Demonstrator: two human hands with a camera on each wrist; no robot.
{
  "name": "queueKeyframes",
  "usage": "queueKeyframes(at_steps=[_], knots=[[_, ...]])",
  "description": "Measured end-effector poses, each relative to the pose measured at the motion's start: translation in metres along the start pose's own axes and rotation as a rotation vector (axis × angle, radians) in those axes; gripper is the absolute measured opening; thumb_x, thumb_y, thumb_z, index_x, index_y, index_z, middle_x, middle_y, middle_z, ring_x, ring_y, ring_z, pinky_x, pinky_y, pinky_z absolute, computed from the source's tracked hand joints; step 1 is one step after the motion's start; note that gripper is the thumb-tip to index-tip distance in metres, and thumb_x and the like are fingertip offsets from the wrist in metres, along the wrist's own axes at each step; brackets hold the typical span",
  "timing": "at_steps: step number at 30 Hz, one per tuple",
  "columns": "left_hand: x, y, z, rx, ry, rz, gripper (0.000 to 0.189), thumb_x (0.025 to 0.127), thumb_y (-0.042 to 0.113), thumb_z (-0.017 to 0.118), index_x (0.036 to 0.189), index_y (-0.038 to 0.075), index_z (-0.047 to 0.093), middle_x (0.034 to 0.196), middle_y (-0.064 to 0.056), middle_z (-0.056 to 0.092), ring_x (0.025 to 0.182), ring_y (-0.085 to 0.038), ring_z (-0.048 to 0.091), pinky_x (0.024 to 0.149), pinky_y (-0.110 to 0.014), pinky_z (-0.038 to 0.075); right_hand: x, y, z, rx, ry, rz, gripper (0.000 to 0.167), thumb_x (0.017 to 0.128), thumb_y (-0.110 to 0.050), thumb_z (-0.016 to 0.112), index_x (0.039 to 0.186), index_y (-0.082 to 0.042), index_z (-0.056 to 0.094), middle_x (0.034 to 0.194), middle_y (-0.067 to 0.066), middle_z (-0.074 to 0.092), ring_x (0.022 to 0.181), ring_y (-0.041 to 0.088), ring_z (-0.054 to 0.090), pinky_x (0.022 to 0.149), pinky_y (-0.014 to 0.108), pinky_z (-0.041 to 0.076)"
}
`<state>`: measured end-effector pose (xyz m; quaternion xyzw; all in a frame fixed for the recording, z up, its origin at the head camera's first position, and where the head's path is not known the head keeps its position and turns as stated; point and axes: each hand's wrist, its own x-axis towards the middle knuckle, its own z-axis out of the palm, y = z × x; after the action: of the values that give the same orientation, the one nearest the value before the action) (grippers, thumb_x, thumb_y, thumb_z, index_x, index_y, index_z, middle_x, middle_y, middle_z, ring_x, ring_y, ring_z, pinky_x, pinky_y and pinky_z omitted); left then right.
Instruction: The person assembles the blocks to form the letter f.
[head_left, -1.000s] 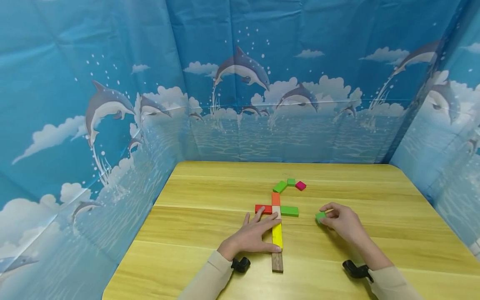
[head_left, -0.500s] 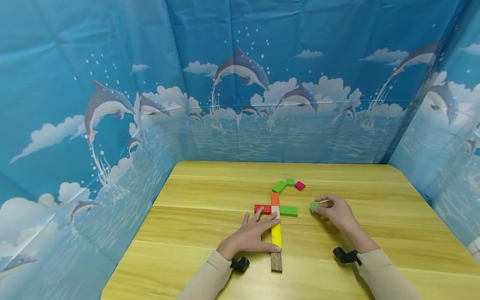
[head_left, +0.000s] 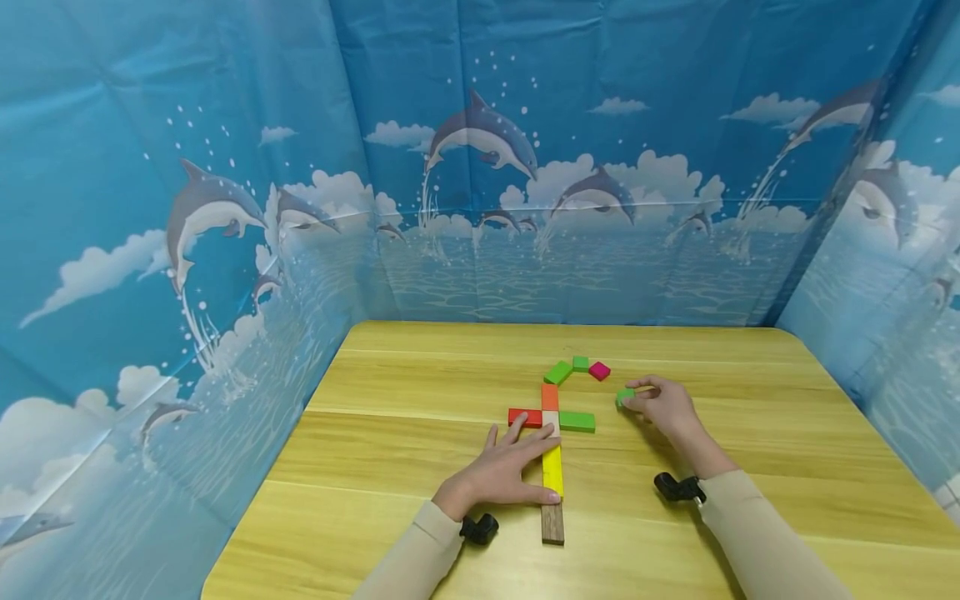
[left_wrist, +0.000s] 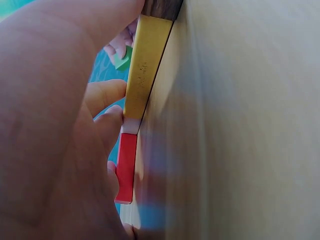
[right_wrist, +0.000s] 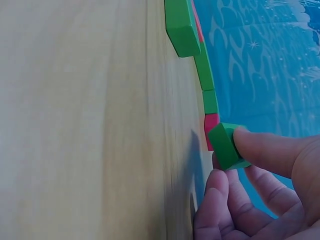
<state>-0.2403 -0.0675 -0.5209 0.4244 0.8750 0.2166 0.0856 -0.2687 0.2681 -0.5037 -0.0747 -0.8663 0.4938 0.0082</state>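
My right hand (head_left: 663, 408) pinches a small green block (right_wrist: 226, 146) between thumb and fingers, just off the table and right of the laid-out blocks. With fingers spread, my left hand (head_left: 502, 471) rests on the column of blocks. Its fingertips touch the red block (head_left: 523, 418) and the white block (head_left: 551, 421), and its thumb lies at the near end of the yellow block (head_left: 552, 473). A brown block (head_left: 552, 527) continues the column toward me. Beyond the white block lies an orange block (head_left: 550, 397); a long green block (head_left: 577, 422) extends to the right.
An arc of a tilted green block (head_left: 558, 372), a small green block (head_left: 581, 364) and a magenta block (head_left: 599, 371) curves from the orange block's far end. The wooden table (head_left: 420, 367) meets a blue dolphin-print curtain (head_left: 480, 275) at its back and left.
My right hand has moved forward and a little left with the green block, closer to the magenta block. The left hand and the laid-out blocks have stayed in place.
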Motion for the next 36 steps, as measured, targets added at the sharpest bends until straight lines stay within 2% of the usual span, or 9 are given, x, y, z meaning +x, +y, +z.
queueKeyframes(at_steps=[11, 16, 26, 36], knots=[[0.001, -0.001, 0.0, 0.0, -0.002, 0.011, 0.087, 0.088, 0.074, 0.056, 0.161, 0.037, 0.025, 0.167, 0.013, 0.014, 0.154, -0.029, -0.006, 0.113, -0.071, -0.002, 0.015, -0.003, 0.003, 0.015, 0.006, -0.013, 0.041, 0.096, -0.022, 0.072, 0.132, -0.006, 0.061, 0.113, 0.018, 0.068, 0.089, 0.029, 0.061, 0.067, 0.038, 0.051], [0.002, -0.001, 0.0, -0.003, -0.004, 0.011, 0.087, 0.088, 0.072, 0.058, 0.161, 0.037, 0.025, 0.167, 0.013, 0.014, 0.154, -0.029, -0.006, 0.113, -0.072, -0.001, 0.021, -0.003, 0.005, 0.018, -0.004, -0.013, 0.042, 0.096, -0.023, 0.072, 0.133, -0.007, 0.062, 0.112, 0.017, 0.069, 0.087, 0.029, 0.059, 0.066, 0.037, 0.049], [0.003, -0.004, 0.001, 0.01, -0.013, 0.012, 0.087, 0.088, 0.073, 0.057, 0.161, 0.038, 0.023, 0.167, 0.014, 0.011, 0.154, -0.028, -0.009, 0.113, -0.071, -0.002, 0.033, -0.007, 0.011, -0.016, 0.001, 0.006, 0.039, 0.092, -0.023, 0.076, 0.126, -0.008, 0.065, 0.11, 0.016, 0.072, 0.102, 0.032, 0.065, 0.078, 0.039, 0.05], [0.002, -0.003, 0.001, -0.007, -0.013, 0.009, 0.087, 0.089, 0.073, 0.056, 0.161, 0.036, 0.024, 0.167, 0.013, 0.013, 0.154, -0.028, -0.008, 0.113, -0.071, -0.003, 0.04, -0.008, 0.014, -0.069, -0.002, 0.0, 0.038, 0.093, -0.024, 0.076, 0.125, -0.006, 0.066, 0.11, 0.016, 0.071, 0.098, 0.032, 0.064, 0.075, 0.04, 0.05]])
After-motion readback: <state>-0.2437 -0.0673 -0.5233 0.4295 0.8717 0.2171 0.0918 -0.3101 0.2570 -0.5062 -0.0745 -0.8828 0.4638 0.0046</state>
